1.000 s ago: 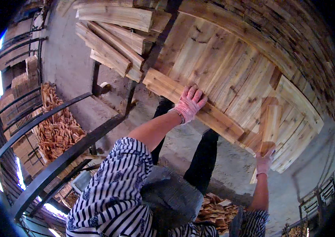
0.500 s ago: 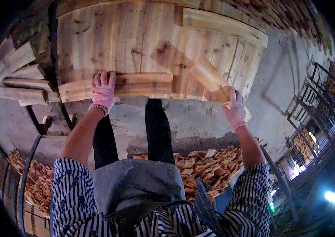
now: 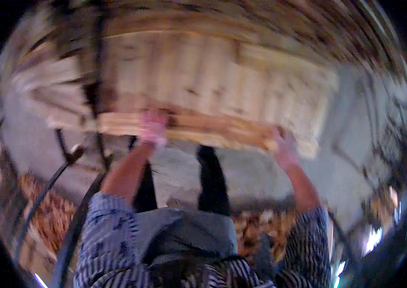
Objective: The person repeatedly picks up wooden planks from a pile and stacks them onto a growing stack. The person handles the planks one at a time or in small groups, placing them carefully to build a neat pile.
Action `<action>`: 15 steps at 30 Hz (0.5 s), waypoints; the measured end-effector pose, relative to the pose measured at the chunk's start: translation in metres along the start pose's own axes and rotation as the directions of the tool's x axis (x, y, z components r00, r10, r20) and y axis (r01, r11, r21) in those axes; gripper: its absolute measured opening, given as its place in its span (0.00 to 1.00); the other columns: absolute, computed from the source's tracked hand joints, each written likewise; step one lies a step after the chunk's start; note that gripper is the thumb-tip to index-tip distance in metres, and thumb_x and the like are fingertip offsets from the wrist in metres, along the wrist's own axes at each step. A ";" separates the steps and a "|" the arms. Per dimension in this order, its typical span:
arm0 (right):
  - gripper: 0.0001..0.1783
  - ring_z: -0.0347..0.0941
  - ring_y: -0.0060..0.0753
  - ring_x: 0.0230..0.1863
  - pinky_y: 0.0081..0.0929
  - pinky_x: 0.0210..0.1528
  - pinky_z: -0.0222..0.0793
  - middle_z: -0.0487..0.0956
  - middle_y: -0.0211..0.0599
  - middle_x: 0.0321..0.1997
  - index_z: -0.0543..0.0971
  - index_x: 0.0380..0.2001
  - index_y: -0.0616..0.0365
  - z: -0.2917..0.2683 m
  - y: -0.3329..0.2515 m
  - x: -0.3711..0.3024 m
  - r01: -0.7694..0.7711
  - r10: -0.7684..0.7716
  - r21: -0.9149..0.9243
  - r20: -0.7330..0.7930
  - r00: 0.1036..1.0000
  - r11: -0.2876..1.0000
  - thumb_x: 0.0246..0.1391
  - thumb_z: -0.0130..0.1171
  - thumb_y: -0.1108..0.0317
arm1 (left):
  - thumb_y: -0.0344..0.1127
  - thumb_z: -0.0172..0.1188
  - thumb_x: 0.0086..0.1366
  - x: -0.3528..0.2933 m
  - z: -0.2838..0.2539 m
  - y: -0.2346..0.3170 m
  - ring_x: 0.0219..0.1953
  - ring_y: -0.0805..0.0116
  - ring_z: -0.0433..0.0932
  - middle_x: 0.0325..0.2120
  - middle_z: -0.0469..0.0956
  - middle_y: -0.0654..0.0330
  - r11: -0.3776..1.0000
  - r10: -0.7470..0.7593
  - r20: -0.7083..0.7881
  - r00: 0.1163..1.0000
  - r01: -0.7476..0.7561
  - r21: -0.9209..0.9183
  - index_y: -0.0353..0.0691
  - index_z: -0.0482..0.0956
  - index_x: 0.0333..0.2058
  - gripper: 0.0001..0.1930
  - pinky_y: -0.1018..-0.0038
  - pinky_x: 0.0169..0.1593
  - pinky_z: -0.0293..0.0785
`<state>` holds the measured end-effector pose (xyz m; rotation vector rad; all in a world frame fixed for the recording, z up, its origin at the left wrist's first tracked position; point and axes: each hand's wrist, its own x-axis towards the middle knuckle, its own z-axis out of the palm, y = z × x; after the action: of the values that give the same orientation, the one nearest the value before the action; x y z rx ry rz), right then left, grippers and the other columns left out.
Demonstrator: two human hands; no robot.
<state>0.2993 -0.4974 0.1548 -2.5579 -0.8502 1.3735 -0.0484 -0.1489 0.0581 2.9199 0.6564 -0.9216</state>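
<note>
Blurred by motion, a row of pale wooden boards forms a broad panel [image 3: 203, 77] in front of me. Along its near edge lies a narrow wooden board [image 3: 121, 124], with my left hand [image 3: 153, 127] in a pinkish glove closed over it. Another narrow board [image 3: 227, 128] runs along the same edge to the right. Its right end is gripped by my gloved right hand [image 3: 284, 148]. Blur hides exactly how the two boards meet and where the fingertips rest.
Loose boards [image 3: 59, 74] lie stacked at the left, next to a dark upright bar [image 3: 98, 57]. Piles of wood offcuts [image 3: 47, 211] lie on both sides behind my legs. Curved dark rails [image 3: 76, 230] stand at lower left. Grey floor [image 3: 352, 110] shows at right.
My right hand has swung its board from a slanted position over the panel to lie along the near edge. My left hand stays on its board. The whole view has shifted and blurred.
</note>
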 end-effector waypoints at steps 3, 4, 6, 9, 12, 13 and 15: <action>0.49 0.55 0.61 0.72 0.49 0.73 0.53 0.57 0.54 0.75 0.50 0.76 0.47 0.000 -0.004 -0.050 -0.043 0.001 -0.550 -0.077 0.997 0.834 0.56 0.62 0.58 | 0.43 0.51 0.64 0.005 -0.021 0.031 0.65 0.48 0.62 0.58 0.68 0.53 0.976 -0.025 0.056 0.998 0.036 -0.215 0.46 0.71 0.56 0.22 0.44 0.68 0.51; 0.47 0.56 0.61 0.72 0.48 0.73 0.53 0.58 0.56 0.74 0.52 0.75 0.48 0.009 -0.006 -0.057 -0.037 -0.014 -0.499 -0.098 0.995 0.866 0.56 0.61 0.58 | 0.43 0.50 0.65 0.007 -0.035 0.043 0.68 0.45 0.57 0.62 0.64 0.52 0.986 0.006 0.059 0.998 0.004 -0.167 0.47 0.68 0.60 0.25 0.42 0.70 0.44; 0.44 0.58 0.60 0.71 0.47 0.72 0.56 0.60 0.59 0.72 0.55 0.73 0.50 0.023 -0.030 -0.048 0.006 -0.036 -0.330 -0.085 0.996 0.944 0.57 0.61 0.56 | 0.46 0.54 0.62 0.004 -0.055 0.047 0.71 0.42 0.53 0.66 0.60 0.50 0.986 0.058 0.092 0.994 -0.042 -0.161 0.46 0.63 0.66 0.33 0.41 0.73 0.39; 0.41 0.64 0.60 0.66 0.48 0.67 0.62 0.67 0.60 0.66 0.61 0.69 0.54 0.068 -0.105 -0.037 0.169 -0.172 -0.053 -0.062 0.983 0.984 0.55 0.63 0.55 | 0.50 0.66 0.53 -0.003 -0.094 0.028 0.71 0.42 0.53 0.67 0.59 0.48 0.946 0.121 0.126 0.985 -0.075 -0.316 0.44 0.61 0.66 0.44 0.41 0.73 0.40; 0.39 0.71 0.59 0.60 0.47 0.60 0.69 0.73 0.57 0.60 0.65 0.66 0.58 0.081 -0.230 -0.013 0.289 -0.301 0.215 0.029 0.953 0.933 0.54 0.66 0.54 | 0.44 0.74 0.47 -0.015 -0.094 -0.009 0.68 0.47 0.60 0.62 0.67 0.47 0.794 0.125 -0.067 0.990 -0.140 -0.592 0.40 0.65 0.63 0.45 0.49 0.72 0.52; 0.37 0.72 0.54 0.59 0.43 0.61 0.69 0.74 0.54 0.59 0.67 0.64 0.58 0.090 -0.270 -0.011 0.368 -0.385 0.290 0.003 0.923 0.884 0.55 0.65 0.56 | 0.44 0.74 0.48 -0.033 -0.074 -0.015 0.66 0.47 0.63 0.60 0.68 0.48 0.702 -0.010 -0.096 0.995 -0.061 -0.710 0.40 0.66 0.62 0.43 0.51 0.70 0.55; 0.37 0.70 0.53 0.62 0.40 0.63 0.68 0.72 0.52 0.62 0.66 0.64 0.60 0.101 -0.347 0.016 0.450 -0.482 0.381 -0.015 0.876 0.807 0.56 0.65 0.56 | 0.43 0.73 0.50 -0.064 -0.055 -0.060 0.62 0.47 0.68 0.57 0.71 0.47 0.465 -0.285 -0.071 0.956 0.073 -0.882 0.39 0.69 0.60 0.39 0.57 0.66 0.63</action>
<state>0.0797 -0.2150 0.2070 -1.8521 -1.0270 1.3291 -0.0893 -0.1123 0.1461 1.9972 1.0660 -0.1167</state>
